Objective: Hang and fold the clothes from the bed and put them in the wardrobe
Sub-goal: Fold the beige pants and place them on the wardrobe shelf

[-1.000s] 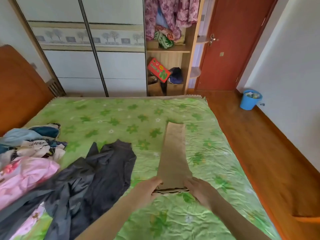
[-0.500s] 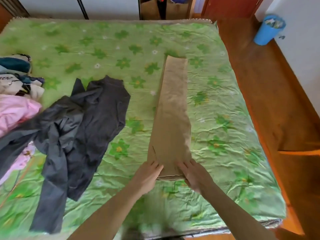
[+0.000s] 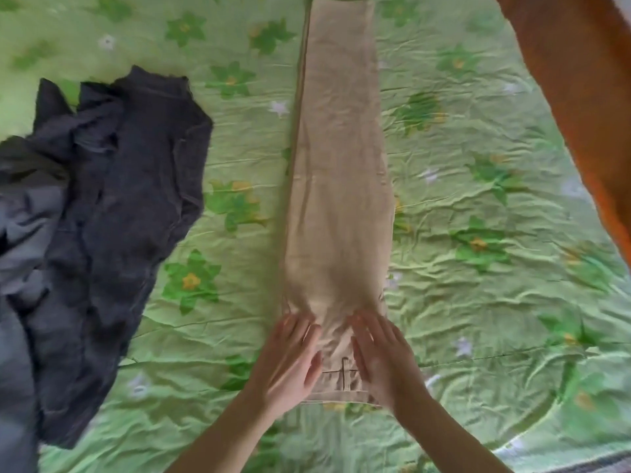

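Tan trousers (image 3: 338,172) lie folded lengthwise on the green flowered bedsheet (image 3: 478,302), legs pointing away from me, the waistband nearest me. My left hand (image 3: 290,360) presses flat on the left side of the waist end with straight fingers. My right hand (image 3: 382,356) lies flat on the right side of the same end. Between the two hands a belt loop and seam show. A dark grey crumpled garment (image 3: 112,206) lies on the sheet to the left, apart from the trousers.
The orange-brown wooden floor (image 3: 580,97) shows beyond the bed's right edge at the upper right. The bed's near edge (image 3: 580,466) runs along the lower right corner. Wrinkled sheet lies bare between the dark garment and the trousers.
My view has tipped down and closer to the bed; wardrobe, door and bucket have left the frame. Both hands have gone from gripping the waistband to lying flat and sliding up the trousers.
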Tool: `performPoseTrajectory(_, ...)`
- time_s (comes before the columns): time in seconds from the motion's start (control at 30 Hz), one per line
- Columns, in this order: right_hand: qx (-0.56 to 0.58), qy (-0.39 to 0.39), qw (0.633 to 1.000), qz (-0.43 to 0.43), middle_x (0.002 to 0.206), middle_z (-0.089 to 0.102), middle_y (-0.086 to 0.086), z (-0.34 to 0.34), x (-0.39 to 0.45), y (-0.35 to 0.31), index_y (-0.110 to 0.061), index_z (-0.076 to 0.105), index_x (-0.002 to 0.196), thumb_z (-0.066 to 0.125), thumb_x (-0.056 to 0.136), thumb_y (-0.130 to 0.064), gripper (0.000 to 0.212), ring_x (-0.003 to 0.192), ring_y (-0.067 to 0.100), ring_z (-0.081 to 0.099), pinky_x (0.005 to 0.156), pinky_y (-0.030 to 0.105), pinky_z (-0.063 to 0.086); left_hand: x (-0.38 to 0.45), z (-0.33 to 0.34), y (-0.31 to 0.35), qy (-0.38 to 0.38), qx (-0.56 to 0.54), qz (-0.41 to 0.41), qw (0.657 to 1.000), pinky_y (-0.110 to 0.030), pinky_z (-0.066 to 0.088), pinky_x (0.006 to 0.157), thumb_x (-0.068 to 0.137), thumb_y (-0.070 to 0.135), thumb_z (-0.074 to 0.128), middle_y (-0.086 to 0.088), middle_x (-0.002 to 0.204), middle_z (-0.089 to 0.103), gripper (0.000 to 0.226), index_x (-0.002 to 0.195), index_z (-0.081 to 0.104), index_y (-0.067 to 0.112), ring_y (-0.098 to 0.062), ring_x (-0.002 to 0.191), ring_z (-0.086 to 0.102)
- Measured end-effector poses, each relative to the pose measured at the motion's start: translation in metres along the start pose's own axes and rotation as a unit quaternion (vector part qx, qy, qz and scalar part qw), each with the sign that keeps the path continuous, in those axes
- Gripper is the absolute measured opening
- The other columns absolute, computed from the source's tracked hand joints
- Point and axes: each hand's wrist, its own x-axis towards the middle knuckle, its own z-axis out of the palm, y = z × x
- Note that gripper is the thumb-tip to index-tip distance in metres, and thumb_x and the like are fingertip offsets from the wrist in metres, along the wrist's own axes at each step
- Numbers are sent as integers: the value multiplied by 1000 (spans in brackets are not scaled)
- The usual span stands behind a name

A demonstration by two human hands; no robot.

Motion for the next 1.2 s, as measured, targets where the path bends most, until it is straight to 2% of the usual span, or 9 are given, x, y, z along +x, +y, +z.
performPoseTrajectory(0.1, -19, 7, 999, 25, 165, 35, 15, 15, 32, 15, -8, 40, 158, 35, 109, -33, 54, 157, 30, 26, 126, 47, 28, 33, 21, -1, 27, -11, -44, 999, -49, 29, 127, 110, 42, 39, -15, 167, 33, 59, 158, 40, 7, -30, 156, 32)
performPoseTrajectory(0.17, -41, -14, 999, 18, 172, 17, 13, 24, 44, 31, -10, 25, 164, 27, 110, -47, 65, 161, 27, 10, 129, 45, 14, 43, 34, -10, 28, -18, -58, 998, -50, 19, 131, 111, 47, 38, -12, 175, 14, 69, 166, 22, 8, -28, 162, 12)
performPoseTrajectory(0.3, -49, -59, 997, -14, 174, 4, 10, 47, 43, 54, -12, 11, 166, 23, 109, -61, 76, 161, 23, 3, 130, 46, 16, 41, 52, -25, 24, -9, -38, 999, -51, 21, 129, 110, 51, 38, -11, 176, 8, 74, 167, 16, 10, -29, 163, 6)
performPoseTrajectory(0.43, -25, -75, 996, -28, 174, -2, 11, 50, 44, 58, -11, 7, 166, 25, 110, -55, 74, 161, 25, -1, 129, 50, 17, 40, 54, -31, 43, -50, -2, 998, -53, 21, 129, 110, 43, 41, -11, 175, 11, 69, 167, 19, 10, -30, 163, 8)
performPoseTrajectory(0.6, -63, -48, 983, -165, 172, 18, 9, 21, 28, 89, -14, 28, 163, 41, 102, -29, 64, 160, 32, 13, 125, 56, 25, 16, 39, -76, -11, -16, 164, 986, -49, 15, 132, 102, 19, 49, -9, 176, 9, 73, 168, 17, 15, -26, 163, 8)
performPoseTrajectory(0.8, -188, -27, 953, -234, 171, 24, 12, 19, -5, 114, -17, 28, 164, 84, 77, -9, 103, 157, 29, 23, 123, 50, 27, 16, 20, -102, -60, 62, 264, 961, -42, 11, 130, 93, 20, 66, -10, 176, 4, 92, 168, 15, 16, -25, 163, 4)
performPoseTrajectory(0.93, -199, -11, 939, -280, 171, 25, 9, 20, -10, 109, -20, 32, 163, 68, 92, -24, 79, 157, 30, 26, 122, 49, 27, 17, 11, -116, -75, 112, 304, 943, -45, 11, 131, 85, 6, 66, -11, 176, 2, 100, 169, 11, 16, -27, 163, 3)
performPoseTrajectory(1.07, -155, -5, 950, -271, 169, 30, 7, 30, -2, 94, -19, 38, 160, 34, 106, -8, 55, 157, 30, 26, 121, 51, 30, 20, 19, -105, -51, 116, 296, 947, -55, 19, 128, 78, -2, 66, -16, 175, 9, 104, 168, 18, 15, -33, 162, 8)
performPoseTrajectory(1.2, -85, -58, 969, -226, 169, 29, 6, 23, -7, 87, -17, 42, 158, 67, 80, -11, 83, 159, 29, 20, 123, 53, 28, 13, 26, -91, -65, 88, 235, 966, -63, 22, 126, 72, 7, 80, -17, 175, 10, 114, 167, 17, 10, -36, 162, 8)
